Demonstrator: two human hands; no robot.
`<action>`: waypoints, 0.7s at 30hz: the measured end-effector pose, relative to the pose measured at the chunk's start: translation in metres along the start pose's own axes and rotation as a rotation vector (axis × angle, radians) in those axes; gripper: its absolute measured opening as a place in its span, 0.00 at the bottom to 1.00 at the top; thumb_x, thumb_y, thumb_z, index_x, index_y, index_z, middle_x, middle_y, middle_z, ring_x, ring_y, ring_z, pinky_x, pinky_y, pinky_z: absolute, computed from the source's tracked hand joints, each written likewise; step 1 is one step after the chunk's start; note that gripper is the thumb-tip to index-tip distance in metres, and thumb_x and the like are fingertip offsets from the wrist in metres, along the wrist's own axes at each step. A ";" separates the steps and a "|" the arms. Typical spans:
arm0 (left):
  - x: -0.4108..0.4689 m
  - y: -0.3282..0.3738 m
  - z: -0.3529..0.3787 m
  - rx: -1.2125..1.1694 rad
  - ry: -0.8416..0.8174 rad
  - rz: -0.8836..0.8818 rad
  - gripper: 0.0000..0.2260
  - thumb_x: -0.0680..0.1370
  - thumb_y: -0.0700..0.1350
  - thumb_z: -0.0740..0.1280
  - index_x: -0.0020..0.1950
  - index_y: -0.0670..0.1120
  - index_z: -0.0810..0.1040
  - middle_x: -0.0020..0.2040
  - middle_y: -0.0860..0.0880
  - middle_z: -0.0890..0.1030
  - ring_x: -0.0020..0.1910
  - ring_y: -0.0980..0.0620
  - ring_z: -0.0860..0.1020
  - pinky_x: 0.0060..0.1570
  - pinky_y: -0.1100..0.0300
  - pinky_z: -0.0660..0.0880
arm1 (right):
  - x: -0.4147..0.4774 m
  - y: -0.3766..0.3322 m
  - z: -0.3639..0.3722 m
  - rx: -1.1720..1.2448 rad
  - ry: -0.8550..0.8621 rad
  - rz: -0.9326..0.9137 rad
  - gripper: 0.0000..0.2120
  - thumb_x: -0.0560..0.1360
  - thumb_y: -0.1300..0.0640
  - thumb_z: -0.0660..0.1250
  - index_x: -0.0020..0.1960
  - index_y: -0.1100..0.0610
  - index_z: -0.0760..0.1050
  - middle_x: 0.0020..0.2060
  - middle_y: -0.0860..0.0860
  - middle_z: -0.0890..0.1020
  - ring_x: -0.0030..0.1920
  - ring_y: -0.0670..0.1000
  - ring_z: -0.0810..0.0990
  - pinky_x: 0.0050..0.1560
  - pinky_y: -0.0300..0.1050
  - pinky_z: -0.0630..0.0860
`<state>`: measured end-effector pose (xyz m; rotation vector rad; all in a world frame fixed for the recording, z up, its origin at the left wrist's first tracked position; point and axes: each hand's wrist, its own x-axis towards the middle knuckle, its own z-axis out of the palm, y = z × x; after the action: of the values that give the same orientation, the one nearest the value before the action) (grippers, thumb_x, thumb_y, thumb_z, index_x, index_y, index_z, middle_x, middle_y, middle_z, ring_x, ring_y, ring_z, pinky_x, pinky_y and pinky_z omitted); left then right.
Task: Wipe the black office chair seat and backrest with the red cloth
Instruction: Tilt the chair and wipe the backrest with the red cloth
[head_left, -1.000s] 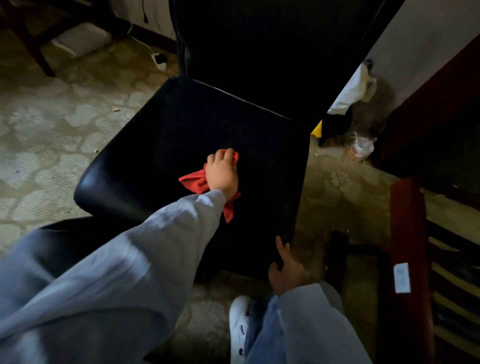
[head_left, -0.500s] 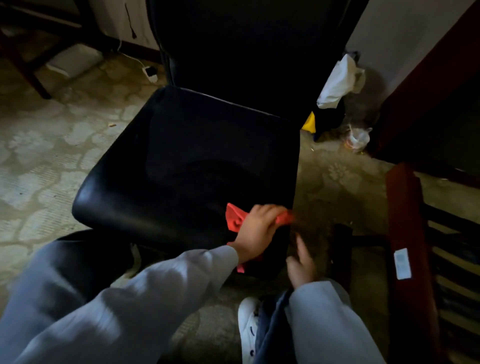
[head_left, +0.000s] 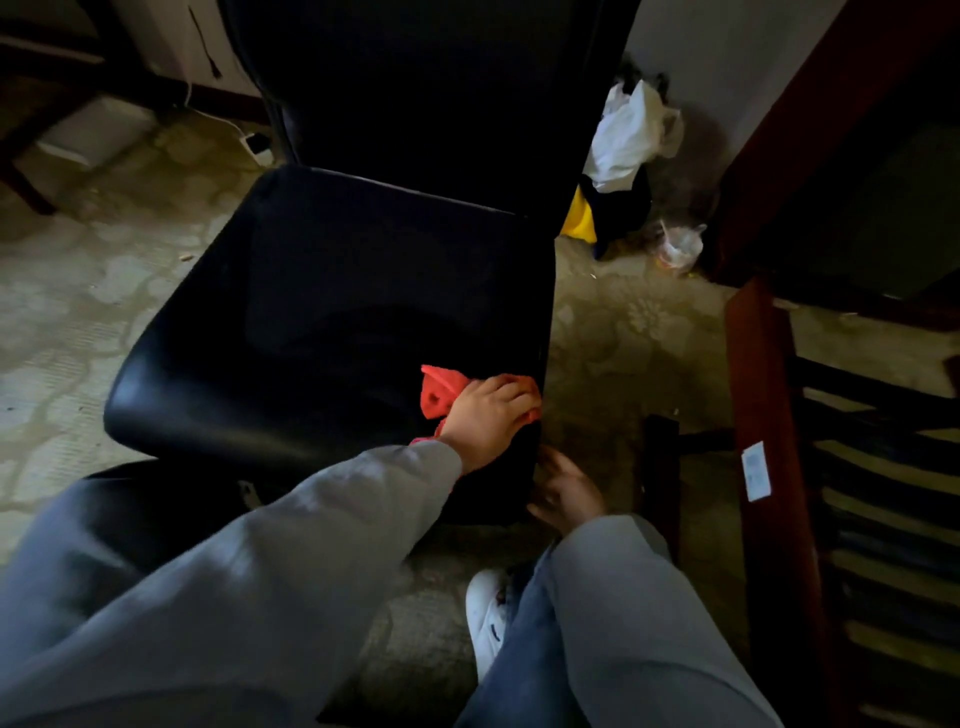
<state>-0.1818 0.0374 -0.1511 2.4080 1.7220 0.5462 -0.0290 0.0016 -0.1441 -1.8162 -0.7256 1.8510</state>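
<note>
The black office chair seat (head_left: 322, 322) fills the middle of the view, and its dark backrest (head_left: 431, 88) rises behind it. My left hand (head_left: 488, 415) is shut on the red cloth (head_left: 441, 389) and presses it onto the seat's near right corner. My right hand (head_left: 566, 493) is just below that corner in shadow. Its fingers are apart and touch the seat's side edge, holding nothing.
A dark red wooden chair frame (head_left: 763, 415) stands close on the right. White and yellow bags (head_left: 628, 130) lie on the floor behind the seat, by the wall. A white charger and cable (head_left: 254, 143) lie at the back left. My white shoe (head_left: 488, 618) is below the seat.
My left hand slid the red cloth from the seat's middle to its near right corner. My right hand came off the front edge and now rests beside that corner.
</note>
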 end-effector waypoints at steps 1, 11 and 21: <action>-0.011 0.002 0.001 0.018 0.002 0.060 0.13 0.74 0.49 0.59 0.51 0.51 0.82 0.51 0.51 0.82 0.50 0.46 0.80 0.46 0.55 0.76 | 0.000 0.000 0.000 -0.017 -0.008 0.000 0.27 0.77 0.70 0.50 0.70 0.49 0.66 0.65 0.53 0.70 0.60 0.56 0.71 0.57 0.54 0.71; -0.110 -0.016 -0.004 0.174 0.000 0.362 0.14 0.70 0.50 0.59 0.54 0.56 0.73 0.56 0.55 0.80 0.55 0.51 0.71 0.47 0.57 0.69 | -0.019 0.005 0.003 -0.380 -0.096 -0.173 0.29 0.75 0.75 0.50 0.73 0.56 0.61 0.73 0.55 0.62 0.73 0.55 0.60 0.71 0.50 0.59; -0.198 -0.019 -0.025 -0.251 0.408 -0.373 0.07 0.75 0.49 0.59 0.51 0.54 0.74 0.54 0.48 0.78 0.52 0.45 0.76 0.51 0.56 0.70 | -0.031 0.034 0.038 -0.730 -0.316 -0.326 0.39 0.72 0.72 0.56 0.70 0.35 0.57 0.74 0.46 0.56 0.75 0.49 0.53 0.75 0.49 0.49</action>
<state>-0.2640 -0.1440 -0.1765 1.8316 2.0409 1.1719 -0.0642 -0.0463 -0.1427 -1.6348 -1.8866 1.7880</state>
